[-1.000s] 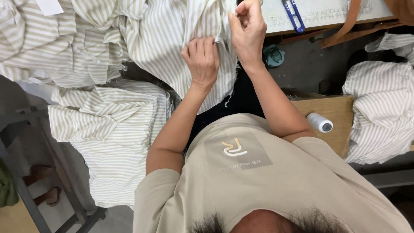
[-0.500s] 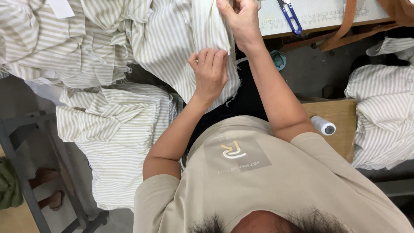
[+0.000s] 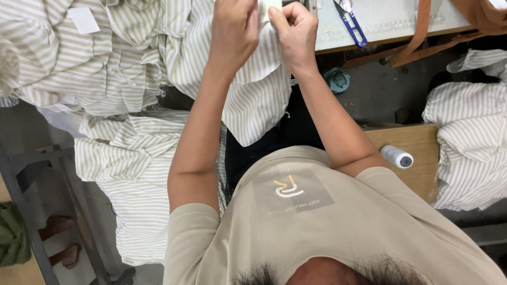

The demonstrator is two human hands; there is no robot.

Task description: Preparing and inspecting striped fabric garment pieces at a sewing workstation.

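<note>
1. On the far left, a heap of striped garments [image 3: 68, 63] is lying piled and crumpled, with a white tag [image 3: 83, 20] showing on top; more striped pieces [image 3: 132, 174] are hanging lower down on the near left. These look like work waiting or already handled; which, I cannot tell.
2. The left hand [image 3: 232, 34] is gripping the striped fabric piece [image 3: 253, 100] at its top edge, fingers [image 3: 244, 25] curled shut around the cloth.
3. Just beside it, almost touching, the right hand [image 3: 296, 31] is pinching the same edge, fingers [image 3: 279, 17] closed tight on a small spot of it. The piece is hanging from both hands down over the lap, at the front edge of the tabletop [image 3: 391, 24].
4. Judging from this, the person is busy with a fine detail on the edge, so this piece seems mid-way, not finished.
5. Right of the hands, blue thread snips [image 3: 351, 21] are lying untouched on the tabletop.
6. Nearer right, a white thread spool [image 3: 397, 157] is resting on a wooden board [image 3: 417, 158].
7. On the far right, another striped bundle [image 3: 467, 142] is lying.
</note>
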